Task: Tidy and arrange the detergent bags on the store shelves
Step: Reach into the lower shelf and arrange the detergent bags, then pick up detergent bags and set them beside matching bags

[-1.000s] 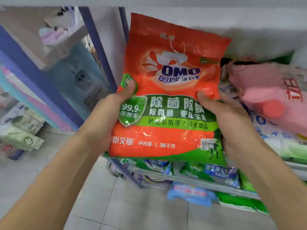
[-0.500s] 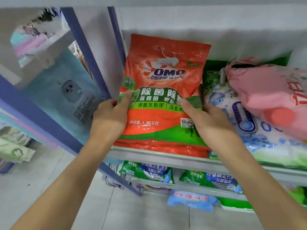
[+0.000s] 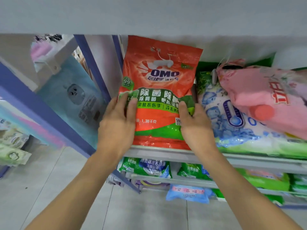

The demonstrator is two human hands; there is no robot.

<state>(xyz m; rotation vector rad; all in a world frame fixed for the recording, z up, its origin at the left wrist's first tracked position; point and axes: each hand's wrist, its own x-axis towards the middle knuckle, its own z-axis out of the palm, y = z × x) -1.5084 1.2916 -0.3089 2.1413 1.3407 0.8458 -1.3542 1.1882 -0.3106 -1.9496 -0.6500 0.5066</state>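
Observation:
A red and green OMO detergent bag lies at the left end of the grey shelf, on top of another red bag whose edge shows beneath it. My left hand grips the bag's left side, thumb on its front. My right hand holds its right side. To the right lies a blue and white detergent bag, and a pink bag with a red cap rests on top of that.
The white underside of an upper shelf hangs low above the bags. A blue shelf post stands left of the OMO bag. Lower shelves hold green bags and a light blue bag. Grey tiled floor lies below.
Both hands carried the OMO bag from mid-air forward onto the shelf, where it now rests on the red stack. The hands stay on its sides.

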